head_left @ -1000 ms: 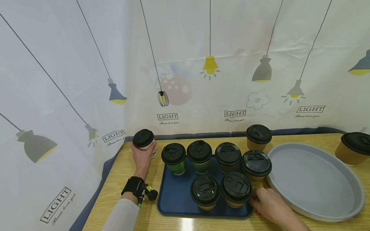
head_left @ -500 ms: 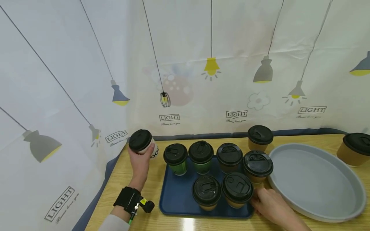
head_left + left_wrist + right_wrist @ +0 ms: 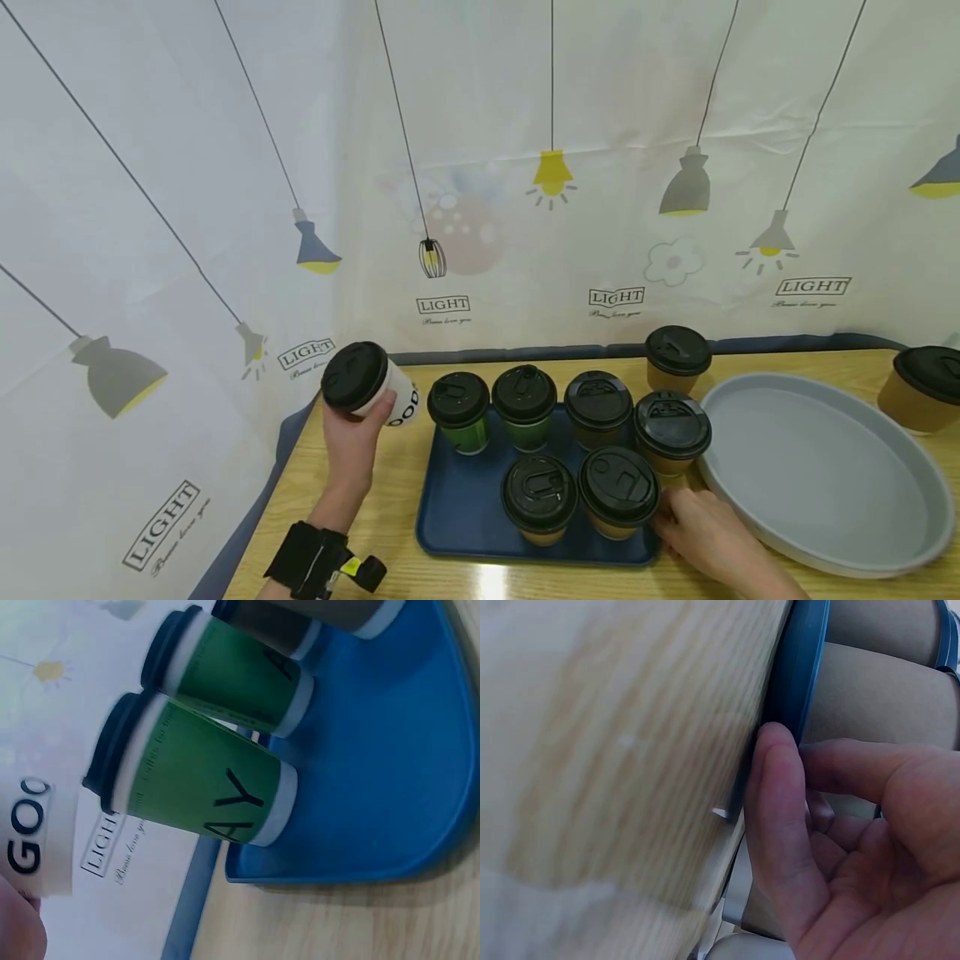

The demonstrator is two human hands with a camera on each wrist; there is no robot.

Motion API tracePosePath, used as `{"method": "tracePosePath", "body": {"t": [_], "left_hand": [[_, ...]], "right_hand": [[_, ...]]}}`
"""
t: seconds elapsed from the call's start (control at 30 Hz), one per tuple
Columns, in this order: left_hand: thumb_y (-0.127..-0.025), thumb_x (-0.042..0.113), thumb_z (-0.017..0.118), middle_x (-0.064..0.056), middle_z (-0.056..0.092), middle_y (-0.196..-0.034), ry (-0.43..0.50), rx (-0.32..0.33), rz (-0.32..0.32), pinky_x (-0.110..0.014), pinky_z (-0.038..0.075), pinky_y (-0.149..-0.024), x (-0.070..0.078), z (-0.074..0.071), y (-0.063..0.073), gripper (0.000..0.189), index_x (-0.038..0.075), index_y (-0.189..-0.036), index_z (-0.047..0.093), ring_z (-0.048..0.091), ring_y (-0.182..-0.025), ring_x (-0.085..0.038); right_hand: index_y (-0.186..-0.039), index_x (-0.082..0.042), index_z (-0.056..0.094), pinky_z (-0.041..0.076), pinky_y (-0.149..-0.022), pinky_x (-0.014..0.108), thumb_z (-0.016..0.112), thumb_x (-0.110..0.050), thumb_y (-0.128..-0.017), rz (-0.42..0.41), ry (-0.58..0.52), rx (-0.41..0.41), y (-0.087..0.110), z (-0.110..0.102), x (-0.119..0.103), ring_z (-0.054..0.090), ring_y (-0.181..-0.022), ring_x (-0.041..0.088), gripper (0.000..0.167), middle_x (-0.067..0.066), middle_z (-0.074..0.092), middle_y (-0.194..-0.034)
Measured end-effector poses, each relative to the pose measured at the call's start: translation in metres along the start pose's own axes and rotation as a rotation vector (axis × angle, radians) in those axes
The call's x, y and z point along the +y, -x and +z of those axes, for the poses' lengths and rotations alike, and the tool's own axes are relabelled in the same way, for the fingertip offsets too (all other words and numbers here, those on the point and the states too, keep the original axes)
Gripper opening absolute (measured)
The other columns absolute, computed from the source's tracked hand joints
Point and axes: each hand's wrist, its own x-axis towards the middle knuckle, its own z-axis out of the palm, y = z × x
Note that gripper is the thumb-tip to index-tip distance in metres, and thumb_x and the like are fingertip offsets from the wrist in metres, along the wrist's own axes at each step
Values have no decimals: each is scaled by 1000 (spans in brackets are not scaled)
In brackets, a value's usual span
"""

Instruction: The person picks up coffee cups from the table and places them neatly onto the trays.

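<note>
My left hand (image 3: pixel 351 446) grips a white paper coffee cup (image 3: pixel 403 397) with a black lid, held up and tilted to the left of the blue tray (image 3: pixel 459 518). Dark lettering shows on its side in the left wrist view, where a thumb lies at the lower left edge. On the tray stand two green-sleeved cups (image 3: pixel 467 433) and several brown cups (image 3: pixel 542 533), all with black lids. At the tray's right edge, my right hand (image 3: pixel 701 529) pinches the rim between thumb and fingers, as the right wrist view (image 3: pixel 855 855) shows up close.
A large round grey tray (image 3: pixel 817 475) lies to the right on the wooden table (image 3: pixel 390 533). One brown lidded cup (image 3: pixel 670 379) stands behind the blue tray, another (image 3: pixel 915 404) at the far right. A printed curtain (image 3: pixel 495 100) borders the table's back and left.
My left hand has lifted the white cup and brought it nearer, tilting it more, so more of its lettered side shows. My right hand stays at the tray's rim.
</note>
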Motion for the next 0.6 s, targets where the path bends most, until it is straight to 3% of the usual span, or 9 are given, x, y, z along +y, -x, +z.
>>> {"method": "tracePosePath", "body": {"t": [0.2, 0.3, 0.47, 0.6], "left_hand": [[-91, -10, 67, -1, 68, -122, 163, -123, 131, -24, 55, -92, 15, -9, 18, 50, 9, -137, 59, 66, -114, -14], [-91, -9, 68, 1, 70, -119, 171, -213, 162, -24, 57, -88, 17, -12, 26, 46, 12, -132, 63, 68, -109, -12], [-87, -12, 70, 5, 72, -117, 80, -309, 123, -23, 58, -84, 13, -14, 42, 53, 21, -129, 68, 69, -105, -9], [-86, -11, 75, 6, 69, -122, 42, -424, 12, -25, 58, -87, 3, -15, 52, 60, 23, -134, 63, 67, -109, -9]], "right_hand": [[-68, -20, 58, 43, -57, 32, 68, -7, -93, -16, -10, 3, 0, 1, 2, 49, -53, 10, 30, -9, 52, -55], [-69, -21, 57, 42, -56, 31, 68, -6, -93, -34, -16, 8, 0, 1, 3, 48, -52, 9, 30, -9, 51, -55], [-79, -21, 57, 42, -55, 30, 68, -5, -93, -49, -30, 10, 1, 1, 4, 47, -51, 8, 24, -10, 51, -55], [-82, -21, 56, 42, -55, 31, 68, -5, -93, -38, -36, 3, 1, 1, 4, 48, -51, 9, 22, -9, 51, -55]]}}
